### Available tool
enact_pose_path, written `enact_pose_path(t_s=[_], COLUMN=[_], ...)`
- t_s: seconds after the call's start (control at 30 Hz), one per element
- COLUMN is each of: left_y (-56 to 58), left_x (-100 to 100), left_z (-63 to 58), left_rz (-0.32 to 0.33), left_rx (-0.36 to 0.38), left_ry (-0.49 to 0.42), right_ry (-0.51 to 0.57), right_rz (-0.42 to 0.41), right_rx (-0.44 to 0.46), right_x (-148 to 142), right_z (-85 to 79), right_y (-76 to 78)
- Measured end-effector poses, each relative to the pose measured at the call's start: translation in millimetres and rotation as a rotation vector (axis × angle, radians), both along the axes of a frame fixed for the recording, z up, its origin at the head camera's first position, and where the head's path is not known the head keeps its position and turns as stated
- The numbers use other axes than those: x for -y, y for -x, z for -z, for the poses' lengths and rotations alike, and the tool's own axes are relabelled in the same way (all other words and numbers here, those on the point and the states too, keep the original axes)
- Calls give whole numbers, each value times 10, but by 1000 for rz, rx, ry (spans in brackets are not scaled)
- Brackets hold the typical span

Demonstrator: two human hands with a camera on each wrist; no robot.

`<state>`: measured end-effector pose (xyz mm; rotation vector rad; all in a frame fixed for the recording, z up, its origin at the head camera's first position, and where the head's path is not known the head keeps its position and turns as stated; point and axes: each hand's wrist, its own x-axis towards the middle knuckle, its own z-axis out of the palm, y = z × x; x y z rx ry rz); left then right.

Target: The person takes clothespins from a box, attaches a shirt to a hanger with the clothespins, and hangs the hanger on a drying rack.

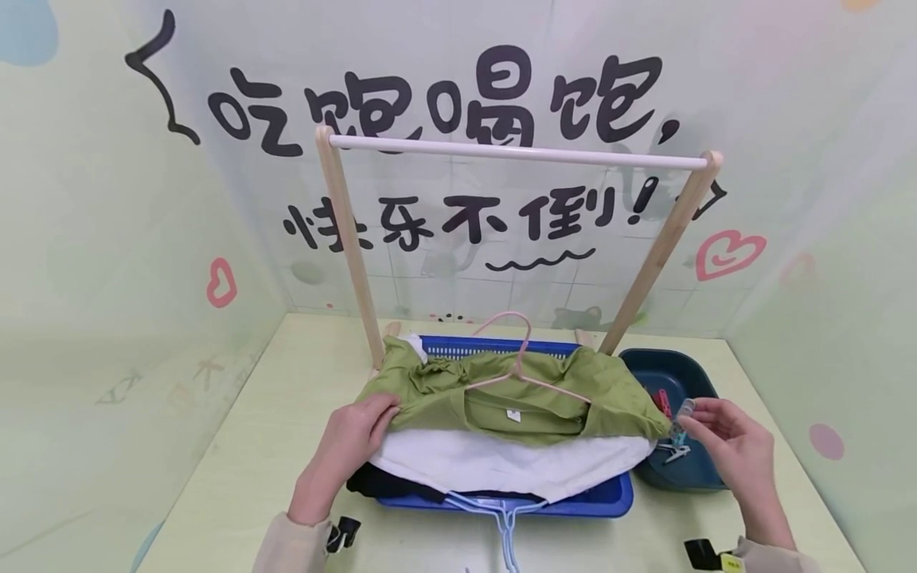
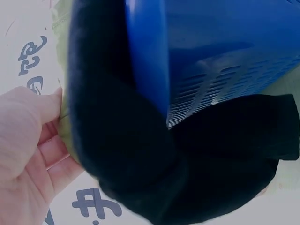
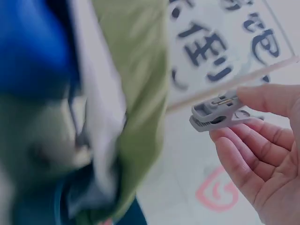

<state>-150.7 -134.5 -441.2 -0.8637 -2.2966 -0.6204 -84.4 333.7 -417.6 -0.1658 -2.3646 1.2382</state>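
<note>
Item, your right hand: thumb and fingertips pinch a translucent grey plastic clothes clip with a small metal spring. Clip's long axis points from your fingers leftward, biting end toward the cloth; in the right wrist view, a gap parts it from the fabric.

Item, your left hand: thumb and fingers grip the edge of an olive-green cloth shirt at its left end.

Item, the green shirt: long axis side to side, roughly along the desk's far edge, spanning from hand to hand. By judgement, the relation that counts is clip to right end of shirt: that end lies just left of the clip, your right hand the nearer.

Item, a thin pink hanger: hook raised, arms reaching the sides of the shirt's neck opening, tips out of sight.

Item, beneath: a white cloth garment, black cloth at the left, and a blue slotted plastic basket on the pale desk.

Item, toward the desk's near edge: a pale blue hanger.

Item, toward the desk's right edge: a dark teal plastic tub, small clips inside.

Item, toward the desk's far edge: a wooden rack with a white rod.
</note>
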Motion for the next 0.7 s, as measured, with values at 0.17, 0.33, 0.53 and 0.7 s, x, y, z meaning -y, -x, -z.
enact_pose_path(t_s=[0.17,0.33,0.53,0.7], left_y=[2,11,33,26], left_x=[12,17,22,28], left_z=[4,-1,-9,-5], left_rz=[-6,-16,-13,-7], left_rx=[23,47,64,84], left_ry=[-3,1,-3,-6], right_ry=[148,210,221,203], right_rz=[-28,-183,-380,-486], right_rx=[-52,-194,-341,-364], right_x=[215,437,718,962], right_z=[-174,-312,-421,-477], right_y=[15,56,119,196])
